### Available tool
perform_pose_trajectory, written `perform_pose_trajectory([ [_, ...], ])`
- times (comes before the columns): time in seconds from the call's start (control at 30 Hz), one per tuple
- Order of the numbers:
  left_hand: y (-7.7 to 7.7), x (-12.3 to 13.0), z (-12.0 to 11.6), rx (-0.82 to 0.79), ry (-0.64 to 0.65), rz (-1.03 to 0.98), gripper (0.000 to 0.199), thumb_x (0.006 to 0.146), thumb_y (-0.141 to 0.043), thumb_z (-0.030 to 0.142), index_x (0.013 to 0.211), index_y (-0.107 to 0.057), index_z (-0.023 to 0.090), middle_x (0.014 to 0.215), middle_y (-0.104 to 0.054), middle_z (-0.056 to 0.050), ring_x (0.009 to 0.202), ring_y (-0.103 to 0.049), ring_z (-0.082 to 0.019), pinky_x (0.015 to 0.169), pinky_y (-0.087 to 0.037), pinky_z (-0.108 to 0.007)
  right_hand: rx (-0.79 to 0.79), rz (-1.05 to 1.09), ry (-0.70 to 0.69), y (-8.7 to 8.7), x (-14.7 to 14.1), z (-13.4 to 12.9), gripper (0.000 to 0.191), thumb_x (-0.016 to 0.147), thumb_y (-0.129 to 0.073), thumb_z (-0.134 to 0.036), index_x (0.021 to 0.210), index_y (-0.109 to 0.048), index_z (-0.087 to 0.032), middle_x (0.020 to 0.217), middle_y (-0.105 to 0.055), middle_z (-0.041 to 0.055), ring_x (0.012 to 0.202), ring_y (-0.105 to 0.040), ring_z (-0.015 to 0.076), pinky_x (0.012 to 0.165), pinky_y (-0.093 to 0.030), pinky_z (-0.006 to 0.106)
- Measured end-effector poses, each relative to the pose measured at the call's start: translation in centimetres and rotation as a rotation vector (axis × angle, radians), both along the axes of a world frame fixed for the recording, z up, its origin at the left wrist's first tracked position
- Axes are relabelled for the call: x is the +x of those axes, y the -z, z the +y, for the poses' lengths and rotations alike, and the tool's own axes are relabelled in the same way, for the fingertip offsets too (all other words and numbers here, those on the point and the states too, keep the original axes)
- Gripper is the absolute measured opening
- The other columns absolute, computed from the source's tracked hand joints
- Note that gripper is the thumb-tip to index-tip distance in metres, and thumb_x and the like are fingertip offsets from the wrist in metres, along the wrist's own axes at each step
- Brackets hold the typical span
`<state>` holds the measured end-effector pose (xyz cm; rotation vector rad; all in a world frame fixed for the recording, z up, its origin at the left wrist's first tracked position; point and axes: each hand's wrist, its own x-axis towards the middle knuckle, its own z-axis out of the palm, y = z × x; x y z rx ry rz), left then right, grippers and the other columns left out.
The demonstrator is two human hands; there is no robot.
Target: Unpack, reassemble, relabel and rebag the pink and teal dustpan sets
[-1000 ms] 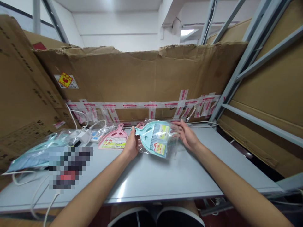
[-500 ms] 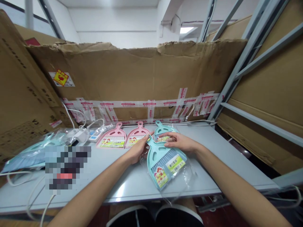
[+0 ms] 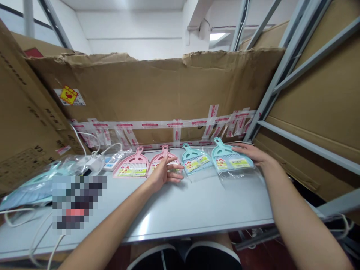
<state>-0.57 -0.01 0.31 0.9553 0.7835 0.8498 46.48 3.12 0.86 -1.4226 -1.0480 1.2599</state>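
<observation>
— Where is the end green pan (image 3: pixel 233 158)?
— Near the cardboard (image 3: pixel 157 90), handle toward it, just left of the nearer right hand (image 3: pixel 254 152); fingers touch its edge, grip I cannot tell. Left hand (image 3: pixel 160 175) is open.

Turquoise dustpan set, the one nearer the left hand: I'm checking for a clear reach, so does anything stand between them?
Nothing solid is visible between the left hand and the nearer turquoise dustpan set; the fingertips are close to its edge. Only clear film shows around the set.
</observation>
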Motion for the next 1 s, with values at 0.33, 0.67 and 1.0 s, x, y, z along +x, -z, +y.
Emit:
perform_pose_trajectory([
  [0.33,-0.1,0.3,-0.7,0.139,0.018,0.131,0.057,0.104,-0.068,0.065,0.126,-0.079,0.014,0.114,-0.082,-0.022,0.082,-0.082,-0.028,0.061,-0.067,-0.035,-0.038,-0.121,0.183,1.9,3.7,0.6,0.033,0.075,-0.099,-0.039,0.098,-0.086,-0.019,0.099,-0.087,0.0195,0.083,-0.083,0.0338,0.073,-0.069,0.044],
  [0.67,0.1,0.3,-0.7,0.184,-0.005,0.154,0.058,0.102,-0.069,0.068,0.116,-0.081,0.013,0.099,-0.079,-0.019,0.076,-0.079,-0.026,0.056,-0.063,-0.033,0.202,-0.593,0.357,2.5,2.5,2.9,0.050,0.093,-0.084,-0.036,0.135,-0.077,-0.010,0.111,-0.086,0.0196,0.100,-0.081,0.0284,0.096,-0.062,0.039],
  [1.0,-0.3,-0.6,0.1,0.432,-0.139,0.345,0.067,0.091,-0.073,0.080,0.114,-0.079,0.017,0.092,-0.079,-0.011,0.069,-0.071,-0.022,0.054,-0.052,-0.030,0.388,-1.001,0.382,3.9,2.7,3.6,0.040,0.095,-0.074,-0.036,0.127,-0.080,-0.013,0.115,-0.086,0.0182,0.103,-0.080,0.0328,0.101,-0.061,0.045],
])
